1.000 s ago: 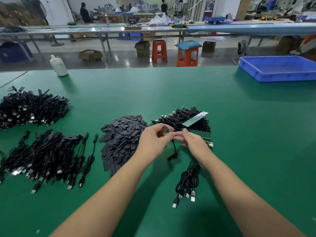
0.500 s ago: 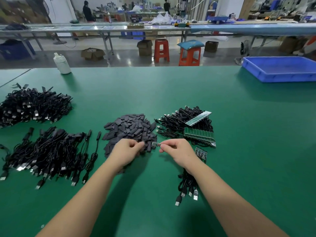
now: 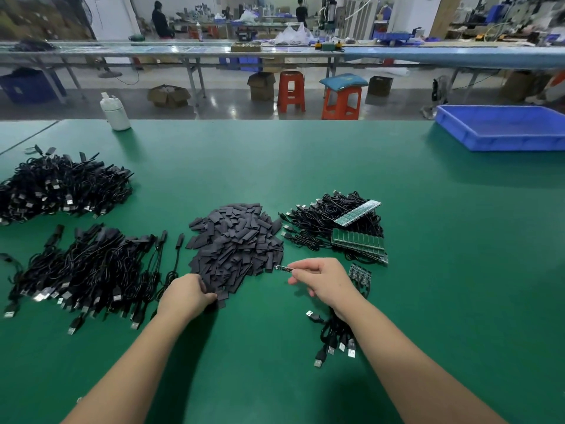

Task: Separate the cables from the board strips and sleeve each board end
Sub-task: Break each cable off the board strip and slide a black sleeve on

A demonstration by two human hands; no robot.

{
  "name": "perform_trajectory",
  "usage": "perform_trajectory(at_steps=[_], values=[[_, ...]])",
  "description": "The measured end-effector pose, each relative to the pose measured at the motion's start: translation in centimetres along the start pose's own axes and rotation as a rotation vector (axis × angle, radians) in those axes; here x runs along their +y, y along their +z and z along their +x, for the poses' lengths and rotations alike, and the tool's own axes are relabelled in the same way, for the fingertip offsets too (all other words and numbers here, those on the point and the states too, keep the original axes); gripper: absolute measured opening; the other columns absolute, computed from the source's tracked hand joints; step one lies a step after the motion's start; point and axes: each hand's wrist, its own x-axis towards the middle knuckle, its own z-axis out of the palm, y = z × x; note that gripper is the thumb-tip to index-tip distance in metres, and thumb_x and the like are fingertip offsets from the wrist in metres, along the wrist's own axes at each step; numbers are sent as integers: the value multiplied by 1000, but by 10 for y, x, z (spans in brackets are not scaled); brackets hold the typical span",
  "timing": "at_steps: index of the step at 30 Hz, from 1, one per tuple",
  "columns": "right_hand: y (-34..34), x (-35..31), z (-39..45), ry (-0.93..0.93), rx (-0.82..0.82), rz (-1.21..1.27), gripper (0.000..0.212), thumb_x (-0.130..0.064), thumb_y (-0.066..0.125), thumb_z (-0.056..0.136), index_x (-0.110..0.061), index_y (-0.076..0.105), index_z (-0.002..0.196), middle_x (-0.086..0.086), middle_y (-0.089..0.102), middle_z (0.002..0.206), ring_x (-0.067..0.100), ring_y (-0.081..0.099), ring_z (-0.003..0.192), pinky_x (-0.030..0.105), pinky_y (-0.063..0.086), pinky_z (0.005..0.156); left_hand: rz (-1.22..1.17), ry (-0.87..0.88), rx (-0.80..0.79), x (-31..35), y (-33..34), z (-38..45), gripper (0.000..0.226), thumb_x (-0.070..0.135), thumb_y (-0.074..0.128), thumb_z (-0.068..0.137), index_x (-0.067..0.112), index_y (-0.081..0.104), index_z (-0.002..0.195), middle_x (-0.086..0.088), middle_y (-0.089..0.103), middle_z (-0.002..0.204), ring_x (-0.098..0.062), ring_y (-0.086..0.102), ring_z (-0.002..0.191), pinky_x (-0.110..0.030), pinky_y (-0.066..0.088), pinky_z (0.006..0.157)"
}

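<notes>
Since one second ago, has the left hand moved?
Yes. The left hand went left and nearer the person, from beside the right hand to the sleeve pile's near edge.

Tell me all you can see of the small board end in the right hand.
The small board end is a narrow dark sliver with tiny components, details too small to read. The right hand pinches its right end between thumb and fingertips, holding it roughly level above the green table, pointing left toward the pile of dark sleeves without touching it.
</notes>
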Motion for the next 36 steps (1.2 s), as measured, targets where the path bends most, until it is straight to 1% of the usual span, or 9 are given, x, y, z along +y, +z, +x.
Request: perform_trajectory(at_steps=[5,8,10,15,19,22,25,30,36], values=[[-3,1,0,21,-1,40,13,-16,73,88,-26,78,94,-1,77,88,7,49,53,20,44,50,-285,124,69,10,-5,-10,20,32,74,85,22,59,75,5,67,73,-13,61,68,-27,46,57],[-4,0,0,5,-1,56,6,-26,72,90,-26,78,92,-6,77,87,5,46,50,18,42,50,-709,262,-92,31,-16,-24,9,15,71,89,18,63,84,-4,72,74,-18,68,64,-29,49,55],[-5,-2,0,7,-3,84,5,-26,74,89,-25,78,91,-6,77,85,2,49,52,16,43,52,-854,328,-158,45,-21,-32,12,10,66,93,21,70,94,-2,70,72,-16,65,59,-27,46,51],[-9,-10,3,-15,-9,164,16,-10,76,85,-25,77,90,-6,76,79,-4,64,65,10,47,61,-801,451,-154,69,-27,-48,25,16,65,94,33,70,111,6,64,62,-6,52,54,-17,43,56],[-14,-14,6,22,7,181,15,-9,77,84,-24,77,88,-6,75,77,6,64,67,25,56,71,-612,607,-10,82,-33,-58,28,17,69,90,29,69,116,7,63,79,-2,56,61,-23,48,69],[-16,-18,6,19,-21,183,13,-7,77,83,-20,77,86,-4,74,75,6,62,66,23,53,66,-499,682,91,86,-36,-63,29,21,70,89,24,70,118,10,61,85,-2,57,71,-24,48,77],[-17,-20,4,21,-60,216,11,-6,74,86,-16,76,90,-3,70,66,5,61,56,18,48,53,-460,726,135,90,-38,-66,27,22,69,90,21,71,117,12,62,84,-3,61,71,-18,47,75],[-18,-19,2,25,-46,168,10,-12,73,87,-17,77,95,-4,73,77,5,55,57,19,43,52,-514,721,230,94,-36,-69,20,16,70,89,17,74,109,15,64,79,1,62,69,-4,40,67],[-17,-17,2,24,-64,203,10,-11,73,87,-15,77,95,-5,72,74,4,52,54,18,38,46,-546,713,281,96,-35,-70,18,12,71,88,18,77,104,18,65,77,-3,64,66,-4,42,66]])
